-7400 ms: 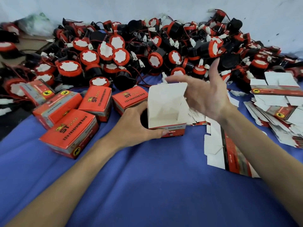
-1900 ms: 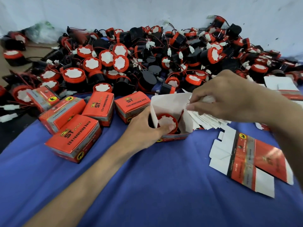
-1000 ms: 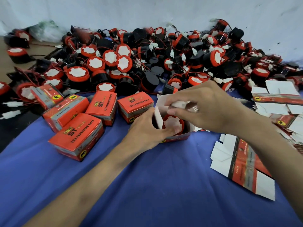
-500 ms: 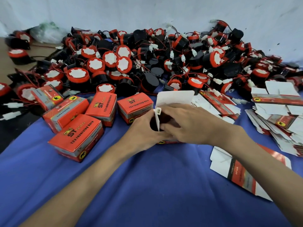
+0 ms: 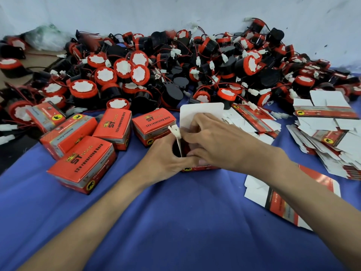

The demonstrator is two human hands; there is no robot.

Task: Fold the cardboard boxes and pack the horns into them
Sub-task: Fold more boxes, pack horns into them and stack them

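The open box (image 5: 201,114) sits between both hands: left hand (image 5: 164,157) grips its side, right hand (image 5: 213,141) curls over its top.

Red boxes (image 5: 115,128), gold lettering; red-black horns (image 5: 175,61); blue cloth (image 5: 175,222).

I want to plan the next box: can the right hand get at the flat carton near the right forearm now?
Probably not yet: the right hand is busy inside the open box. The flat carton itself lies uncovered.
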